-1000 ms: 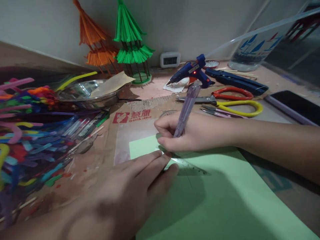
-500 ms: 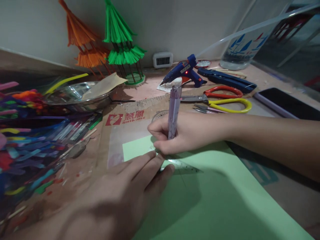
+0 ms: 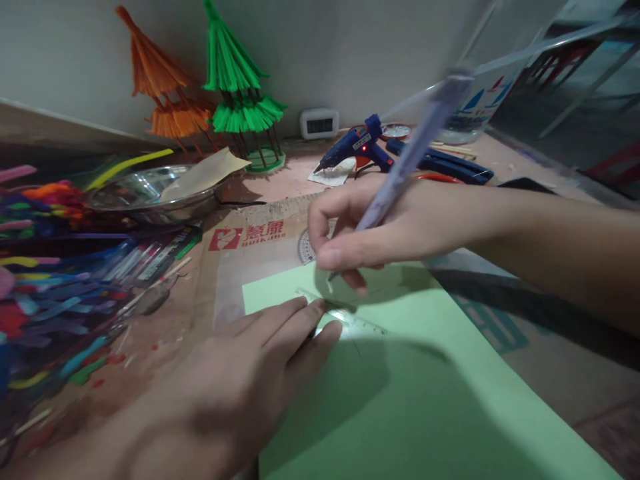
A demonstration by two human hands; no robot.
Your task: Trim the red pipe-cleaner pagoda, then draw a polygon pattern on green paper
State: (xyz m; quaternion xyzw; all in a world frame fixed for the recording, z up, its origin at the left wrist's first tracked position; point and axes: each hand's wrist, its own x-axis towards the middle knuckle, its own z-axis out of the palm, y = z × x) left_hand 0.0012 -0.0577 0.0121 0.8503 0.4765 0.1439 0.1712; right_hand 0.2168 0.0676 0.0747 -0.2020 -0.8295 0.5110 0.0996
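Note:
My left hand (image 3: 260,367) lies flat with its fingers stretched out, pressing a clear triangle ruler (image 3: 359,323) onto a light green sheet of paper (image 3: 430,400). Part of the ruler is hidden under the fingers. In my right hand (image 3: 365,230) is a pale purple pen (image 3: 407,157), tilted, with its tip just over the paper beyond the ruler. A short thin line shows on the sheet below the ruler. Partly behind the right hand, a clear protractor (image 3: 305,248) rests on the cardboard (image 3: 200,313).
At the back are a blue glue gun (image 3: 350,143) with a lit red light, a dark blue cutter (image 3: 450,163) and a small white clock (image 3: 320,125). Orange (image 3: 155,67) and green (image 3: 233,60) pipe-cleaner towers stand near a metal bowl (image 3: 145,200). Colourful pipe cleaners (image 3: 45,293) lie left.
My right hand has lifted and shifted right and away from the ruler; the pen went from upright to leaning right. My left hand stays on the ruler. The view has shifted slightly.

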